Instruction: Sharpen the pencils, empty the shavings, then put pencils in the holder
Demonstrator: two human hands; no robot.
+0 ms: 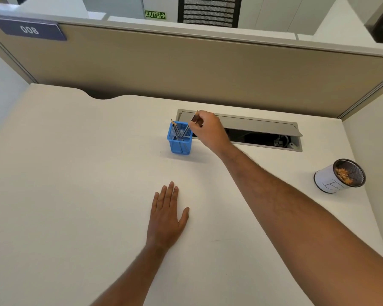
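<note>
A blue mesh pencil holder [180, 144] stands upright near the middle of the white desk [75, 173]. Dark pencils lean inside it, points up. My right hand [208, 131] is just to the right of the holder's rim, its fingers pinched on one pencil [194, 117] whose lower end sits inside the holder. My left hand [167, 215] lies flat on the desk nearer to me, palm down, fingers spread, holding nothing. No sharpener is visible.
A round white-wrapped mesh cup [338, 178] with orange pencil shavings inside stands at the desk's right side. Behind the holder a grey cable flap [252, 124] is lifted over a dark slot. A beige partition [186, 69] walls the desk's far edge.
</note>
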